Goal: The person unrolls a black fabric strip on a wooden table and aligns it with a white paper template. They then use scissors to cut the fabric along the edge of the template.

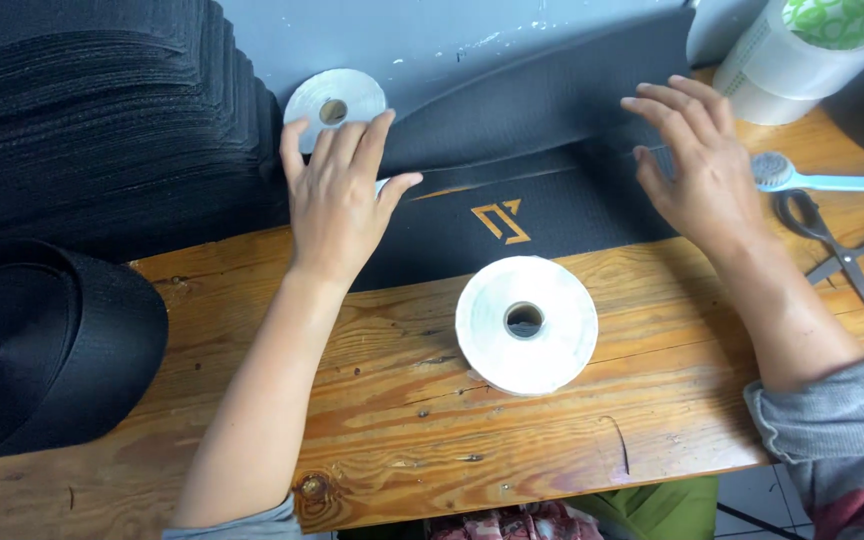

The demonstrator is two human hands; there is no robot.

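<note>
A black fabric piece [542,215] with a gold mark lies on the wooden table [402,420], its far part folded over. My left hand [337,200] presses flat on the piece's left end, fingers spread, just below a small white tape roll [335,105]. My right hand [697,160] lies flat on the fabric's right end with fingers apart. Neither hand grips anything. A larger white tape roll [525,322] lies flat on the table between my forearms, in front of the fabric.
A tall stack of black fabric pieces [102,120] fills the far left. A roll of black webbing [42,345] sits at the left edge. At the right are a clear tape roll [802,55], a light-blue brush [822,180] and scissors [842,255].
</note>
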